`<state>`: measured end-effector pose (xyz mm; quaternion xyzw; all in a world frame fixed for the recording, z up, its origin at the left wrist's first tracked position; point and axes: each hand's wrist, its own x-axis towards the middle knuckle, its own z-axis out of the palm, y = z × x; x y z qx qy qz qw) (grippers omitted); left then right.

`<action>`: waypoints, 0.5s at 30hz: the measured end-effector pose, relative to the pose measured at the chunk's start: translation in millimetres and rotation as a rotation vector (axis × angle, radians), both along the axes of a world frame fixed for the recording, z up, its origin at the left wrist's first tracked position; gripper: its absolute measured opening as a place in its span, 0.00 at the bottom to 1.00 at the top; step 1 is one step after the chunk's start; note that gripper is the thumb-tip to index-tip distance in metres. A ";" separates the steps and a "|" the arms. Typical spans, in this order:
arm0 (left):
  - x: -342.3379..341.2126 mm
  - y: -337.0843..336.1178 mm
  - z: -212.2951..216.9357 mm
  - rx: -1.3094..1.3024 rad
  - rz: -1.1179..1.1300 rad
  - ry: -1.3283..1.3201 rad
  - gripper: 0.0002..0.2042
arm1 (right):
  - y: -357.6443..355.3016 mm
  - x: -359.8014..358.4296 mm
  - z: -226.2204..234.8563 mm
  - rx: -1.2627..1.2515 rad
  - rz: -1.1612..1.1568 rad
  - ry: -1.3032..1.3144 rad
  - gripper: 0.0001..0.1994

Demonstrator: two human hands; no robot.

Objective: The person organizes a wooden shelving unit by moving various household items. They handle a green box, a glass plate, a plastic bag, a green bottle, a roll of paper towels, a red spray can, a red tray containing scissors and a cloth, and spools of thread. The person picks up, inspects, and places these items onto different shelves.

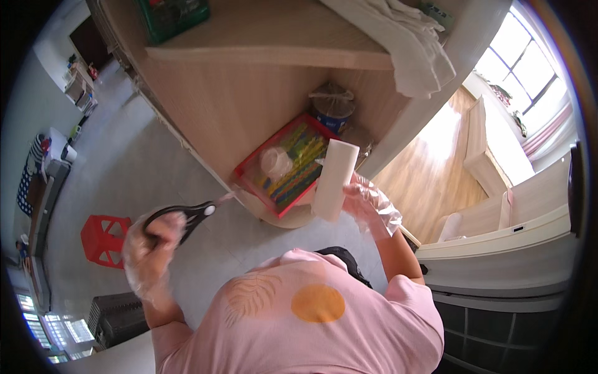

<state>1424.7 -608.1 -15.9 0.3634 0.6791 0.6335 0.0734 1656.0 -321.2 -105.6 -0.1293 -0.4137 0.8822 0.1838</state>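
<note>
Seen from above, going left to right. At far left we note a red plastic stool [103, 240] on the pale floor and a dark slatted crate [117, 318] near the lower rim, part cut off. The left hand [149, 252], in a clear disposable glove, has its grip clamped on the black handles of a pair of scissors [187, 215]; the blades point up and right, and their tips blur against the edge of the wooden shelf unit [249, 100], so we cannot tell whether they are parted. In the middle, on the lower shelf, lies a red tray [246, 167] with striped, many-coloured contents that we cannot identify, and a small clear lidded cup [275, 163] rests on it. Behind it stands a blue-and-white tub [332, 112] under tied plastic film. The right hand [367, 206], also gloved, has its grip closed around the lower part of a white rectangular packet [335, 181], held upright in front of the tray and hiding its right corner. A white cloth [414, 47] hangs over the upper shelf. Our own pink shirt [299, 311] hides the floor below. At right lie a sunlit wooden floor [430, 162] and a pale sofa [529, 199].
</note>
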 end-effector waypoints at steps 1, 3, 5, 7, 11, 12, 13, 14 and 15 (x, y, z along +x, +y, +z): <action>-0.4 -0.6 -11.7 0.022 -0.104 -0.125 0.05 | 5.3 -1.4 -1.4 -0.006 0.028 0.009 0.34; -2.2 -4.6 -34.2 0.060 -0.201 -0.268 0.05 | 20.7 -6.9 -1.4 0.355 -0.067 -0.079 0.34; 2.7 -8.8 -49.7 0.037 -0.099 -0.376 0.05 | 39.3 -8.4 -9.2 0.911 -0.247 -0.394 0.33; 8.8 -17.4 -59.9 0.011 -0.024 -0.487 0.05 | 50.7 -15.2 -7.0 1.399 -0.323 -0.777 0.34; 20.5 -28.1 -72.0 -0.078 0.150 -0.517 0.05 | 82.2 -24.6 -41.4 1.429 -0.280 -0.925 0.31; 26.4 -28.6 -70.2 -0.092 0.200 -0.519 0.04 | 88.0 -27.7 -50.3 1.542 -0.251 -0.949 0.31; 31.6 -28.6 -70.8 -0.109 0.246 -0.519 0.04 | 95.6 -32.0 -60.8 1.650 -0.225 -0.976 0.31; 34.1 -29.6 -73.5 -0.066 0.262 -0.527 0.04 | 102.4 -39.3 -67.6 1.756 -0.200 -0.996 0.31; 35.9 -31.3 -77.9 -0.023 0.275 -0.536 0.04 | 108.0 -50.3 -74.7 1.828 -0.125 -1.111 0.29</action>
